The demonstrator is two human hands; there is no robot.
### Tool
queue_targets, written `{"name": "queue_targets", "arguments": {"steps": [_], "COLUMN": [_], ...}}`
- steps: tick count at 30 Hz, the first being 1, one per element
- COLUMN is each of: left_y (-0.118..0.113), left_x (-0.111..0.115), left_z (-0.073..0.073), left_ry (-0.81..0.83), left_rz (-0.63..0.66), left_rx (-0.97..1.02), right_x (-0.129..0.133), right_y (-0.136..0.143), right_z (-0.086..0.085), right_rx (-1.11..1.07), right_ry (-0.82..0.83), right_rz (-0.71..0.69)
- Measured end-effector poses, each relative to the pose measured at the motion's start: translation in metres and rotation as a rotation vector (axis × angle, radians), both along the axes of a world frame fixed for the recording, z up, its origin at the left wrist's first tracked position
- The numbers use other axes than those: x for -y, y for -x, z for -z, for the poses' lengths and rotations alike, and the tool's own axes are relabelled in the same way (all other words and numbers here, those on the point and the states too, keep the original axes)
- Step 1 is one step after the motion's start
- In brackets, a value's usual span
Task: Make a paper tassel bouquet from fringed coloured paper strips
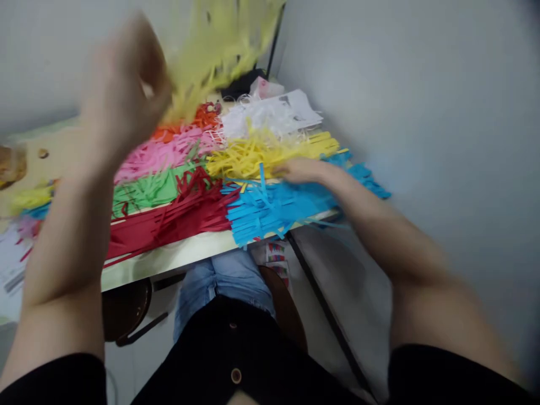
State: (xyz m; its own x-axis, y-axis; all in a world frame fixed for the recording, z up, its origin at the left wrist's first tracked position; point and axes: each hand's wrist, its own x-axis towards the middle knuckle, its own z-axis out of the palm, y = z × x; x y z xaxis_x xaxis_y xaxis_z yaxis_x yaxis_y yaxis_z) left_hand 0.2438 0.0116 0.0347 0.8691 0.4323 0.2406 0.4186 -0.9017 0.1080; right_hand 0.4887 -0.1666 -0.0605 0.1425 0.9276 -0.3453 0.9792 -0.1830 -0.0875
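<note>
My left hand [130, 95], blurred by motion, is raised over the table's far left part. Its fingers are closed on a yellow fringed paper strip [219, 45], which hangs in the air to the right of the hand. My right hand [297, 170] lies low on the table, fingers stretched to the left. It touches the near edge of a pile of yellow fringed paper [253, 154], just behind the blue fringed paper [278, 205]. The fingertips are blurred and partly lost among the strips.
Dark red [177, 216], green [152, 188], pink [169, 152] and orange fringed paper [206, 117] lies left on the table [177, 253]. White shredded paper [270, 115] lies at the back. A wall [422, 112] borders the right; a brown stool [126, 309] stands below.
</note>
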Motion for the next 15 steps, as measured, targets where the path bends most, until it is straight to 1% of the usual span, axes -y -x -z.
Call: {"name": "queue_targets", "arguments": {"steps": [1,2,3,5,6,7,8,9,11,13,15], "left_y": [0.016,0.031,0.047,0.078,0.093,0.106,0.119,0.131,0.152,0.17,0.185], "left_x": [0.0,0.001,0.004,0.015,0.023,0.031,0.039,0.046,0.053,0.05,0.04], "left_z": [0.002,0.004,0.004,0.001,-0.002,-0.006,-0.01,-0.014,-0.018,-0.016,-0.01], "left_ry": [0.015,0.031,0.051,0.092,0.111,0.129,0.147,0.161,0.176,0.182,0.188], "left_rz": [-0.032,-0.065,-0.096,-0.148,-0.167,-0.179,-0.185,-0.19,-0.22,-0.29,-0.391], "left_rx": [0.013,0.029,0.048,0.082,0.093,0.099,0.1,0.102,0.123,0.165,0.165], "right_x": [0.007,0.013,0.016,0.013,0.007,-0.003,-0.015,-0.027,-0.05,-0.064,-0.066], "right_y": [0.005,0.016,0.031,0.073,0.098,0.122,0.144,0.162,0.185,0.192,0.191], "right_z": [-0.014,-0.03,-0.047,-0.08,-0.095,-0.108,-0.117,-0.124,-0.131,-0.135,-0.138], "right_rx": [0.021,0.053,0.049,-0.036,-0.077,-0.103,-0.114,-0.11,-0.073,-0.023,0.015], "right_ry": [0.004,-0.047,-0.181,-0.539,-0.658,-0.706,-0.703,-0.655,-0.495,-0.416,-0.453], "right_rz": [-0.003,0.011,-0.006,-0.092,-0.159,-0.236,-0.306,-0.357,-0.396,-0.387,-0.389]}}
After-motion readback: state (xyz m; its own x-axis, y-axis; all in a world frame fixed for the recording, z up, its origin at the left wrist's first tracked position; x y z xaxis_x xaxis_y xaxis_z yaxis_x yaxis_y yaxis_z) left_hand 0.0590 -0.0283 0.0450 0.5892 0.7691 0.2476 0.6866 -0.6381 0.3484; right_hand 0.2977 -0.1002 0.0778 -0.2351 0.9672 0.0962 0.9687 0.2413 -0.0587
